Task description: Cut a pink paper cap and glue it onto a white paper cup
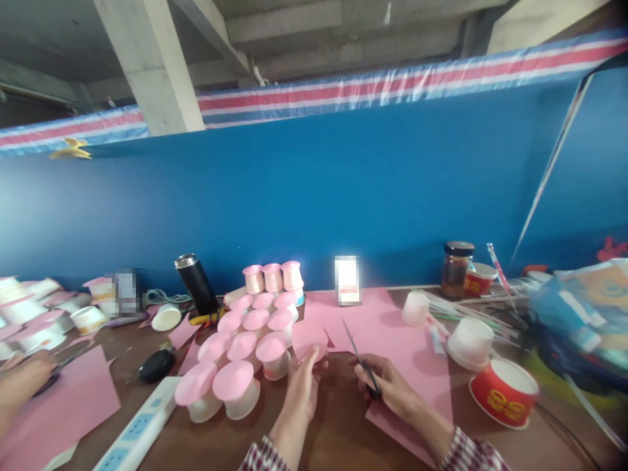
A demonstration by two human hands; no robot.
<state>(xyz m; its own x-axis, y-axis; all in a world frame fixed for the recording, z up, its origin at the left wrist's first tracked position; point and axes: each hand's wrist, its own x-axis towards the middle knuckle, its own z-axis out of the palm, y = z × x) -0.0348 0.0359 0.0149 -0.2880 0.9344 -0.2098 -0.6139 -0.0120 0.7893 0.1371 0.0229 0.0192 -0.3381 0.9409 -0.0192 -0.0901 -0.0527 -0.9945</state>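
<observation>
Between the thumb and fingers of my left hand (305, 386) is a pink paper disc (307, 337), held up near the rows of cups. My right hand (385, 386) grips a pair of scissors (357, 350) by its dark handles, the blades pointing up and away from me. A gap separates the scissors from the disc. Large pink paper sheets (417, 353) lie under and beyond my right hand. Left of my left hand stand several paper cups (238, 400), each topped with a round pink paper piece (233, 379).
A white power strip (140, 428), a black round lid (157, 365) and a dark flask (197, 284) are on the left. Another person's hand (29, 369) holds scissors over pink paper. To the right are a red paper bowl (505, 396), white cups (470, 343) and a jar (457, 271).
</observation>
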